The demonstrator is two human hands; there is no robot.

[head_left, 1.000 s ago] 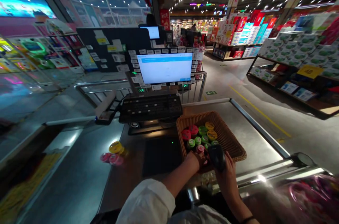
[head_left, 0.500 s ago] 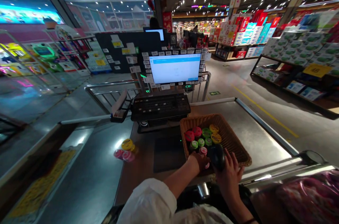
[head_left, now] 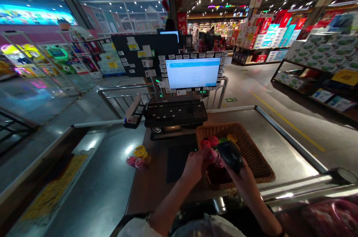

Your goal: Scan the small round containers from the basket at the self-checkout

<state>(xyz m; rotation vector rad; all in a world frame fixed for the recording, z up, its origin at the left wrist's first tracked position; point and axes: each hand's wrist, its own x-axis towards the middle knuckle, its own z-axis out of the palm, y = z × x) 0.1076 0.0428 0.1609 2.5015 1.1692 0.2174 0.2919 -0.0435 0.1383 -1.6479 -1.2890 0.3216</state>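
My left hand (head_left: 195,164) is closed on a small pink-lidded cup (head_left: 214,155), held up over the near edge of a wicker basket (head_left: 260,166). My right hand (head_left: 242,175) grips a black handheld scanner (head_left: 229,153) whose head points at the cup. Several more small cups with red, green and yellow lids (head_left: 218,141) lie in the far part of the basket. Three cups, one yellow and two pink (head_left: 137,156), sit on the counter to the left.
A keyboard (head_left: 175,112) and a lit screen (head_left: 192,72) stand behind the basket. A dark scanner plate (head_left: 176,156) lies in the steel counter (head_left: 279,147). Rails (head_left: 123,93), shop shelves (head_left: 316,61) and an aisle lie beyond.
My left hand has lifted a pink cup out of the basket and my right hand has raised the scanner to it. The camera view has shifted left.
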